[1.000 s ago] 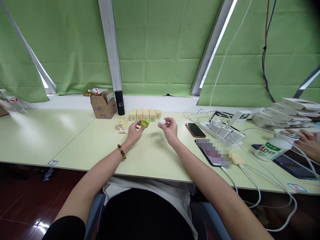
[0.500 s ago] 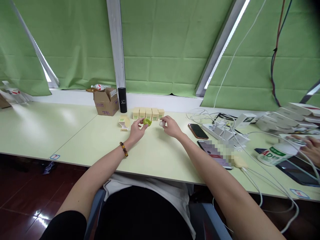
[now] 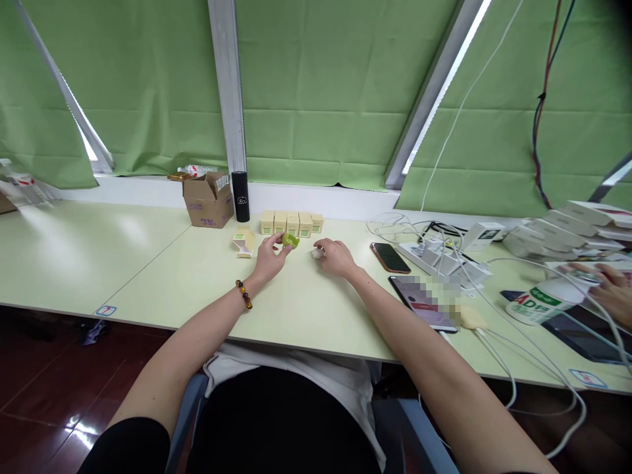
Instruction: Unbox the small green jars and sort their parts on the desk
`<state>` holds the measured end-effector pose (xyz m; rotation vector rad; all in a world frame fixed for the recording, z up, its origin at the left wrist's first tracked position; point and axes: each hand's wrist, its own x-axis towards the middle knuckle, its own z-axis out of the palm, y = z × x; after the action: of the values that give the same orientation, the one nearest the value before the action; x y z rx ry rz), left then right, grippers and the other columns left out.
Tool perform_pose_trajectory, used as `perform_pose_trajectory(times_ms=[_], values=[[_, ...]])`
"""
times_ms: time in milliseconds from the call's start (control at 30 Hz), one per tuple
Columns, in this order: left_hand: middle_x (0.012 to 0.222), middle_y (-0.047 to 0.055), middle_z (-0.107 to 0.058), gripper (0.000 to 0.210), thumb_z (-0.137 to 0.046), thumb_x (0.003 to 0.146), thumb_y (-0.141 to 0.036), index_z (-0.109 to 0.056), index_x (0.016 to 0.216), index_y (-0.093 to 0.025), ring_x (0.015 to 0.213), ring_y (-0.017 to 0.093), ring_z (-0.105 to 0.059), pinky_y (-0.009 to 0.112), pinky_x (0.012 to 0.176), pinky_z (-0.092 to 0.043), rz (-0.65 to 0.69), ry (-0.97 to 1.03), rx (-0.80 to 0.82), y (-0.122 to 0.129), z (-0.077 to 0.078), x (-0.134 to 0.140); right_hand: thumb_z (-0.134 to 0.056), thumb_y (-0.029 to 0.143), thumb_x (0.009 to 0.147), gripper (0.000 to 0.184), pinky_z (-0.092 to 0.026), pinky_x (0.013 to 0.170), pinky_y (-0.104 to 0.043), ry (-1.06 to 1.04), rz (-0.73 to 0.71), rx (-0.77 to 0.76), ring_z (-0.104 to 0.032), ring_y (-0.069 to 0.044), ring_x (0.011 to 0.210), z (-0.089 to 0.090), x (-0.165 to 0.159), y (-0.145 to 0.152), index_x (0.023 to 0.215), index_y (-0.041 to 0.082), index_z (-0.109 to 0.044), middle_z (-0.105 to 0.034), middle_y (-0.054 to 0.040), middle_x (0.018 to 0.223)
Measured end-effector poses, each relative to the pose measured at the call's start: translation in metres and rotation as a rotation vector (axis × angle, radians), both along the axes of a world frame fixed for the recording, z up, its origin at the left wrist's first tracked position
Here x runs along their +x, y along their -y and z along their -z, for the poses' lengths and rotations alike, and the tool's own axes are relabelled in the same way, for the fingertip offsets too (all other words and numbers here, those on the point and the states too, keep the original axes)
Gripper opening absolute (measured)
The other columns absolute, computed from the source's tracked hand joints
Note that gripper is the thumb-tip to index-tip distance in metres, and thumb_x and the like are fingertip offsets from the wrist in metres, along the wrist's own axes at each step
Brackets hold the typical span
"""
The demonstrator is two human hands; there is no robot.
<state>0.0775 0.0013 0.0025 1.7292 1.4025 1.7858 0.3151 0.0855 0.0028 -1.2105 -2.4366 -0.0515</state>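
My left hand (image 3: 270,257) pinches a small yellow-green round piece (image 3: 291,241) between thumb and fingers, a little above the table. My right hand (image 3: 336,257) is closed on a small white piece (image 3: 317,253), low over the table; its kind is too small to make out. Behind my hands stands a row of several small pale yellow boxes (image 3: 292,224). An opened pale yellow box (image 3: 243,243) with its flap out lies to the left of my left hand.
A cardboard box (image 3: 208,204) and a black tumbler (image 3: 241,197) stand at the back left. On the right lie a phone (image 3: 390,257), a tablet (image 3: 419,304), and a power strip (image 3: 439,260) with tangled cables. Another person's hand (image 3: 617,289) is by a white bottle (image 3: 546,299).
My right hand has come down slightly toward the table with the white piece. My left hand stays nearly in place, holding the yellow-green piece.
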Motion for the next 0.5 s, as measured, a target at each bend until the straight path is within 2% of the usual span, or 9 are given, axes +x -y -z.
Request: perform_pose_trajectory(times_ms=[167,333,500], values=[[0.121,0.013,-0.074,0.042,-0.08,0.088,-0.032,-0.071,0.128,-0.02,0.112,0.025,-0.069,0.039,0.092,-0.055,0.008,0.004,-0.015,0.001,-0.001,-0.001,-0.062,0.002,0.074,0.055,-0.044,0.11,-0.044,-0.022,0.005,0.013,-0.07,-0.025,0.11,0.002,0.0,0.003,0.126,0.02,-0.063,-0.073,-0.0088,0.127],[0.121,0.012,-0.074,0.044,-0.081,0.086,-0.031,-0.071,0.128,-0.022,0.111,0.025,-0.069,0.038,0.091,-0.055,0.037,0.019,-0.008,-0.001,0.0,-0.002,-0.062,0.001,0.073,0.056,-0.046,0.109,-0.047,-0.084,-0.01,0.053,-0.069,-0.028,0.113,-0.002,0.003,0.003,0.126,0.02,-0.062,-0.072,-0.0091,0.128],[0.124,0.012,-0.074,0.045,-0.081,0.084,-0.03,-0.07,0.128,-0.022,0.112,0.025,-0.068,0.038,0.091,-0.054,0.109,0.045,0.046,-0.001,0.001,-0.002,-0.059,0.005,0.076,0.049,-0.051,0.104,-0.053,-0.345,-0.031,0.161,-0.067,-0.032,0.116,-0.018,-0.005,0.021,0.122,0.022,-0.062,-0.072,-0.01,0.123]])
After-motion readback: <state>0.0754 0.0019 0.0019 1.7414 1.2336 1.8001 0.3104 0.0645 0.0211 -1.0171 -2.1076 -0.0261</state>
